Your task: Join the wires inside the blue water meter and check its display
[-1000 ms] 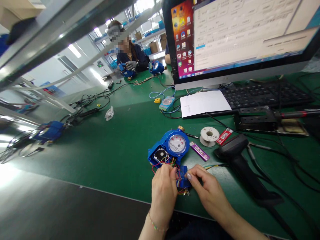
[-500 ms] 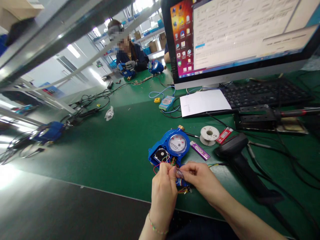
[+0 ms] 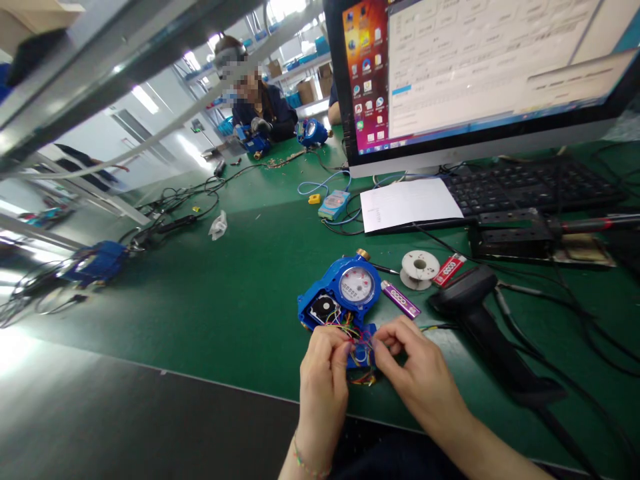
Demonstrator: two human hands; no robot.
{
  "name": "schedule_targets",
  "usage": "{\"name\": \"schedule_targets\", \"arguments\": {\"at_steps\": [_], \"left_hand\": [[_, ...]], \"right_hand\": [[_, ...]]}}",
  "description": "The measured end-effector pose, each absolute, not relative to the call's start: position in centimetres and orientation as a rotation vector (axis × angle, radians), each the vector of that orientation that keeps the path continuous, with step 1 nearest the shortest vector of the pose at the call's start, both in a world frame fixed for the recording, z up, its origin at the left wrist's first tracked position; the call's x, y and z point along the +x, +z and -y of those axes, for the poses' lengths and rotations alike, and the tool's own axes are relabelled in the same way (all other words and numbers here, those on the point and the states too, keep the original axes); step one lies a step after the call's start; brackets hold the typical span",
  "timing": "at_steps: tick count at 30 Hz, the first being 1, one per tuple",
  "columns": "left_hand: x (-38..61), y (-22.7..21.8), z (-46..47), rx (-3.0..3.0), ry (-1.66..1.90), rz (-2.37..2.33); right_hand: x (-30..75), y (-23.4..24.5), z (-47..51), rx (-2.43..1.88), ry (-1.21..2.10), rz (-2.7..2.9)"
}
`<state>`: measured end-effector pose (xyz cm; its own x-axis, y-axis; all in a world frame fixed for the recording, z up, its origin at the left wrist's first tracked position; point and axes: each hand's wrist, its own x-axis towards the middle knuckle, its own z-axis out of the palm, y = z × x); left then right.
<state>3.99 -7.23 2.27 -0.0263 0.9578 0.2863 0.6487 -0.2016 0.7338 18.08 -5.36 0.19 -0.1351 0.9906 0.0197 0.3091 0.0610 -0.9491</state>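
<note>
A blue water meter (image 3: 327,275) with a round white dial (image 3: 357,285) lies on the green table, its side compartment open on a black round part. Thin coloured wires (image 3: 345,325) run from it toward a small blue housing (image 3: 361,359) in front. My left hand (image 3: 324,377), closed in a pinch, grips wires at the housing's left. At the housing's right edge is my right hand (image 3: 417,363), thumb and forefinger drawn together. Whatever lies between those fingertips is too small to make out.
Right of the meter are a purple lighter-like item (image 3: 401,300), a white spool (image 3: 420,269), a red pack (image 3: 449,269) and a black barcode scanner (image 3: 493,333). Behind stand a monitor (image 3: 480,143) and keyboard (image 3: 540,181). A gloved co-worker (image 3: 265,110) handles a blue meter across the table.
My hands have moved apart, the right one shifting right, and more of the wires and blue housing shows between them. A passing person's arm now appears at the far left.
</note>
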Motion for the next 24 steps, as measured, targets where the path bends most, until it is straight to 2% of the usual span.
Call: {"name": "schedule_targets", "arguments": {"at_steps": [6, 13, 20, 24], "left_hand": [[4.1, 2.0, 8.2, 1.891, 1.124, -1.637], [5.0, 1.5, 8.5, 2.142, 0.876, -1.697], [5.9, 1.3, 8.5, 2.196, 0.819, -1.775], [5.8, 1.1, 8.6, 2.174, 0.856, -1.809]], "right_hand": [[18.0, 0.2, 5.7, -1.246, 1.208, 1.716], [19.1, -0.4, 6.0, -1.166, 1.059, 1.711], [18.9, -1.5, 6.4, -1.171, 0.705, 1.821], [19.4, -1.6, 6.5, -1.175, 0.77, 1.803]]}}
